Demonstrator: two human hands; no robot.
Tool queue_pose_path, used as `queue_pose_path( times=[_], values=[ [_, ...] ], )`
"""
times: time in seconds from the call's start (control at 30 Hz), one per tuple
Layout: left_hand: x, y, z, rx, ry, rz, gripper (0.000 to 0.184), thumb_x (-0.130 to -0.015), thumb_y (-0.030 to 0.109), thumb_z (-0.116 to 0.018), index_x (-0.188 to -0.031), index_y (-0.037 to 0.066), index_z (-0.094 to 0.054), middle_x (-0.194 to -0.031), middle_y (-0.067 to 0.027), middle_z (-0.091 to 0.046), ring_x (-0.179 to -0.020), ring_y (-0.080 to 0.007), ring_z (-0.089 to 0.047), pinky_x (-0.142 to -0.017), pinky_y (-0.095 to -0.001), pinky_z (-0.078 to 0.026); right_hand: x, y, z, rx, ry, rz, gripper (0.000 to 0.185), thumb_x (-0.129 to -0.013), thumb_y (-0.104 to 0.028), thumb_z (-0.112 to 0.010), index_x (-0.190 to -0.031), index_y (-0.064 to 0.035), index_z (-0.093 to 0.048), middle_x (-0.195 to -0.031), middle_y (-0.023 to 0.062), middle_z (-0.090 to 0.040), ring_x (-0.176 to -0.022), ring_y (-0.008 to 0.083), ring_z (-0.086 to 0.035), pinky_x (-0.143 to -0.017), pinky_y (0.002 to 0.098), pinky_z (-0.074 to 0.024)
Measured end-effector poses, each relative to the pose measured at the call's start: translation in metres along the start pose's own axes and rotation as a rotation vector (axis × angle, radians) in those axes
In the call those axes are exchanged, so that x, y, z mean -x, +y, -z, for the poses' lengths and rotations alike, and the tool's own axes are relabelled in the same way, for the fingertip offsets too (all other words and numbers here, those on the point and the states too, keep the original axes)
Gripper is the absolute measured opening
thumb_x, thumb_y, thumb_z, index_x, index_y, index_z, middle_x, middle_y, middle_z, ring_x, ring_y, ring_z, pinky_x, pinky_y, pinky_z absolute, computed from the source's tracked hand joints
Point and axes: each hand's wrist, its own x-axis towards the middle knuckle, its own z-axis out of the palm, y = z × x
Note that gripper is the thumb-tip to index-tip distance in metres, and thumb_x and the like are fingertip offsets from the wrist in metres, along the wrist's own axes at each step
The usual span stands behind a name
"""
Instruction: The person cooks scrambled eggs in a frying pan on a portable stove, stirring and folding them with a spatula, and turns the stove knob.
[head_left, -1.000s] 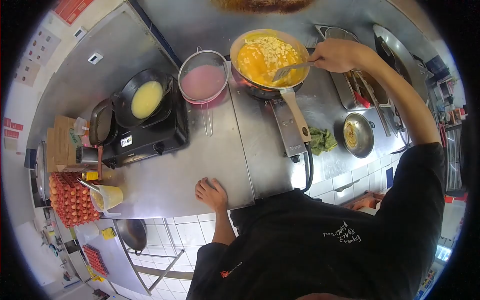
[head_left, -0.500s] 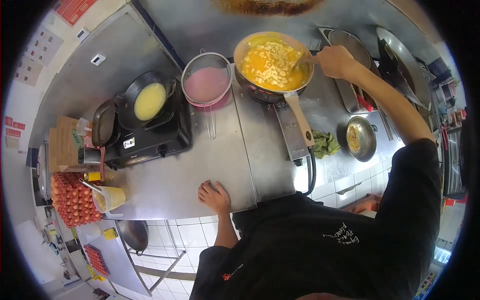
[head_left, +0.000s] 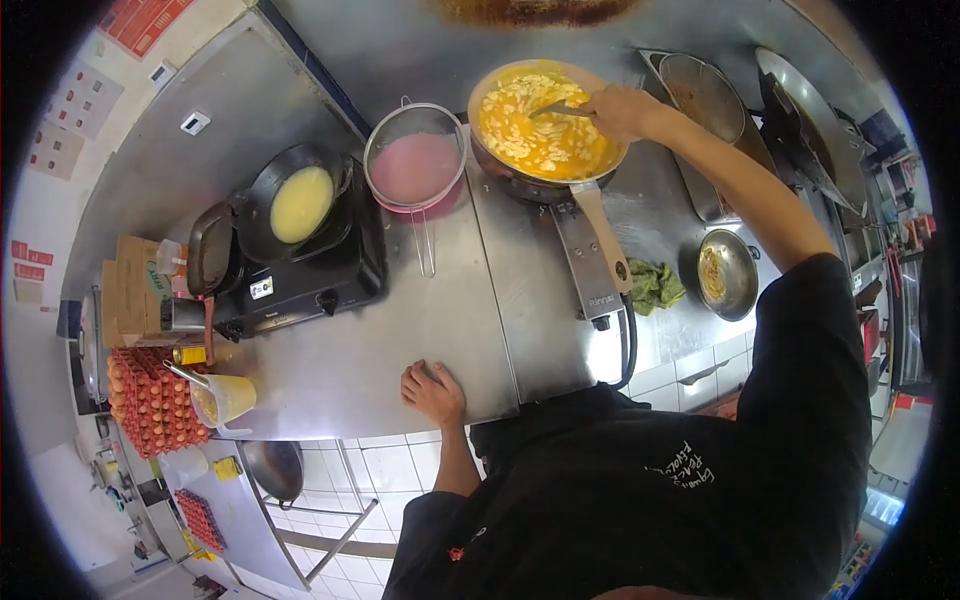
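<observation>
My right hand (head_left: pixel 622 112) is closed around a spatula (head_left: pixel 562 108), whose tip dips into a yellow egg-like mixture (head_left: pixel 540 135) with pale lumps. That mixture fills a wide pan (head_left: pixel 619 160) with a beige handle (head_left: pixel 600 235), set on a Rinnai burner (head_left: pixel 590 275). My left hand (head_left: pixel 436 396) lies on the steel counter (head_left: pixel 390 335) near its front edge, fingers apart and holding nothing. Left of the pan, a wire strainer (head_left: pixel 426 240) sits over a pink bowl (head_left: pixel 445 200).
A black gas stove (head_left: pixel 340 285) at left carries a wok (head_left: pixel 258 195) with pale yellow liquid. Egg trays (head_left: pixel 155 410) and a tub (head_left: pixel 232 398) stand at the left edge. Right of the burner are a green cloth (head_left: pixel 655 288), a small metal pan (head_left: pixel 735 290) and a steel tray (head_left: pixel 700 190).
My right hand has swept leftward over the pan with the spatula, and the pale lumps have shifted within the mixture. My left hand stays on the counter.
</observation>
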Motion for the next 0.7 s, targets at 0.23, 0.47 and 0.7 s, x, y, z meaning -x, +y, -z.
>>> queue_pose_path(
  times=[0.23,0.47,0.7],
  values=[
    [0.000,0.001,0.001,0.015,-0.023,0.016,0.043,-0.107,0.042,-0.059,-0.132,0.006,-0.063,-0.139,-0.0184,-0.061,-0.138,-0.0392,-0.050,-0.118,-0.0579,-0.033,0.030,0.011,0.017,-0.121,-0.169,0.192,0.044,-0.100,-0.021,-0.054,-0.136,-0.0116,-0.076,-0.119,0.0195,-0.080,-0.109,0.0390,-0.076,-0.098,0.0506,-0.0589],
    [0.001,0.001,0.001,0.015,-0.008,0.005,0.043,-0.107,0.040,-0.060,-0.133,0.007,-0.063,-0.138,-0.0177,-0.061,-0.136,-0.0387,-0.051,-0.117,-0.0580,-0.033,0.061,0.035,0.039,-0.160,-0.252,0.314,0.044,-0.101,-0.027,-0.057,-0.135,-0.0071,-0.076,-0.102,0.0193,-0.081,-0.090,0.0334,-0.077,-0.084,0.0478,-0.0593],
    [0.002,-0.001,0.000,0.022,-0.023,0.013,0.044,-0.108,0.042,-0.058,-0.133,0.006,-0.063,-0.140,-0.0181,-0.061,-0.138,-0.0388,-0.051,-0.118,-0.0585,-0.033,0.102,0.035,0.078,-0.260,-0.291,0.122,0.044,-0.107,-0.028,-0.059,-0.143,-0.0091,-0.072,-0.099,0.0204,-0.077,-0.094,0.0330,-0.073,-0.088,0.0437,-0.0557]
  ],
)
